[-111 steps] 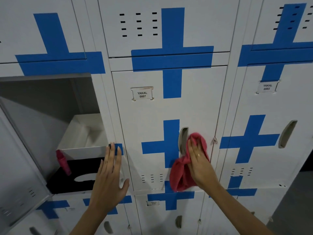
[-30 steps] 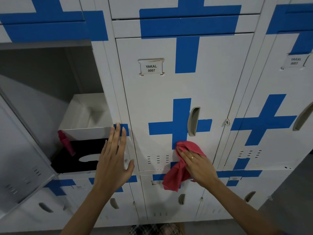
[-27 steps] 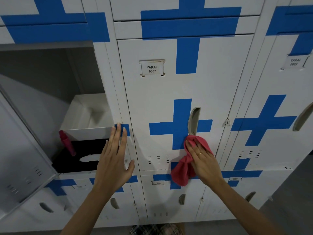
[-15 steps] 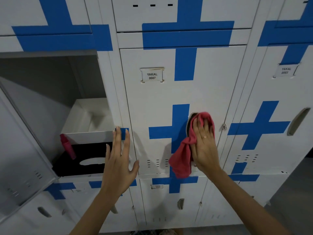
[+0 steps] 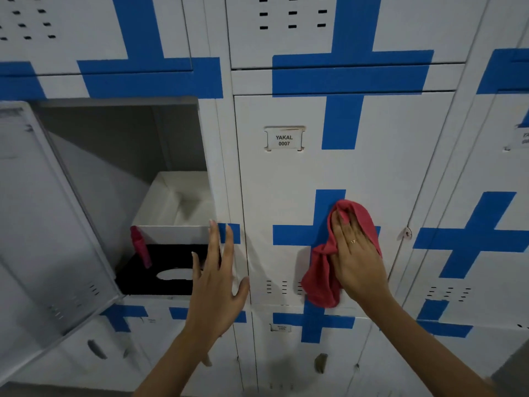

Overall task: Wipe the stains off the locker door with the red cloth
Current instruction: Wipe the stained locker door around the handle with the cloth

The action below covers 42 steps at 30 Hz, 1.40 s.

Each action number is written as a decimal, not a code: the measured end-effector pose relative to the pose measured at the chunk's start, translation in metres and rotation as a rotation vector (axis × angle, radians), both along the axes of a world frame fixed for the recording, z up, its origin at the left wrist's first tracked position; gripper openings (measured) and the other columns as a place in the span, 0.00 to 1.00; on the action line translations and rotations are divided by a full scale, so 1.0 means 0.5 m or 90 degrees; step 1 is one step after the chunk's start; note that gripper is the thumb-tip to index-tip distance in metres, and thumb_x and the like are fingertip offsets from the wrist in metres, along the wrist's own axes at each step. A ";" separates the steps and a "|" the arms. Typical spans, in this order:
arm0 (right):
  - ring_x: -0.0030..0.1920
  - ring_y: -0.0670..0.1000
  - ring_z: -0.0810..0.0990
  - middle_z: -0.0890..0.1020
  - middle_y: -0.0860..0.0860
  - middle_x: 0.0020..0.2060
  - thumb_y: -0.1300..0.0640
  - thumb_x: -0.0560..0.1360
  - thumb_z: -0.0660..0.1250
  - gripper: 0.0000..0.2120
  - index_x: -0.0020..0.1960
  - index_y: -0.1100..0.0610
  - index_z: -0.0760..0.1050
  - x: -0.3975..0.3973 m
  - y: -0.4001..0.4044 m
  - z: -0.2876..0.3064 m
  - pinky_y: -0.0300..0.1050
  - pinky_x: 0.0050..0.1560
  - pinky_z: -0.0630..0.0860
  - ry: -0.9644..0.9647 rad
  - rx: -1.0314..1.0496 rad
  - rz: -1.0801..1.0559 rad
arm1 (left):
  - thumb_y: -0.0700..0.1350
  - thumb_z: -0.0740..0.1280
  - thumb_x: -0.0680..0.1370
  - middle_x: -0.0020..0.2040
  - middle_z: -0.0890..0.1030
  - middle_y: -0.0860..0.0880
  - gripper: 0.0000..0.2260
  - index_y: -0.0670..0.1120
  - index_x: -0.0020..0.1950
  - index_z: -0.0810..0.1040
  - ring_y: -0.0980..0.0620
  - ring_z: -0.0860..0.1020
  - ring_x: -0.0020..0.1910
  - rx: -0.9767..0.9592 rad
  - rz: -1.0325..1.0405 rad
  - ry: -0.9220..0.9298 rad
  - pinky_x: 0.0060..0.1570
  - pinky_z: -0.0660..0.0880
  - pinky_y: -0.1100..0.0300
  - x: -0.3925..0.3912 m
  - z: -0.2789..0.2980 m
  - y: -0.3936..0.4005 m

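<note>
The white locker door (image 5: pixel 286 190) labelled YAKAL 0007 has a blue tape cross at its middle. My right hand (image 5: pixel 355 259) presses the red cloth (image 5: pixel 323 276) flat against that cross, covering the door's handle slot. The cloth's loose end hangs down past the vent slits. My left hand (image 5: pixel 217 282) rests flat with fingers spread on the white frame strip left of the door, holding nothing. No stains show clearly on the door.
The locker to the left stands open, its grey door (image 5: pixel 48 239) swung out toward me. Inside are a white box (image 5: pixel 171 213), a black box (image 5: pixel 160 273) and a pink bottle (image 5: pixel 140 250). More shut lockers surround, with a padlock hasp (image 5: pixel 406 233) at right.
My right hand has slid the cloth up from the door's lower vent area onto the blue cross and handle slot. My left hand stays on the frame.
</note>
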State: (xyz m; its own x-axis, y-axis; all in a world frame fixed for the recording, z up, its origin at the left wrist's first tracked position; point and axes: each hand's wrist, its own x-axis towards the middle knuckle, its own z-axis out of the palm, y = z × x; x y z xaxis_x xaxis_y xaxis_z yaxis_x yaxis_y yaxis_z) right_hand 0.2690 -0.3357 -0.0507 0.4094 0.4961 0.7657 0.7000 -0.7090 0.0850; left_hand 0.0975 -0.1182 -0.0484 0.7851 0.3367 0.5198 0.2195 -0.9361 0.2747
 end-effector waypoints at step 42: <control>0.70 0.60 0.66 0.66 0.60 0.70 0.52 0.78 0.54 0.26 0.71 0.65 0.63 0.011 -0.035 0.019 0.53 0.73 0.54 -0.053 -0.096 -0.008 | 0.57 0.67 0.70 0.80 0.48 0.45 0.45 0.49 0.79 0.45 0.43 0.48 0.79 0.092 0.048 0.050 0.72 0.51 0.39 0.004 -0.016 0.022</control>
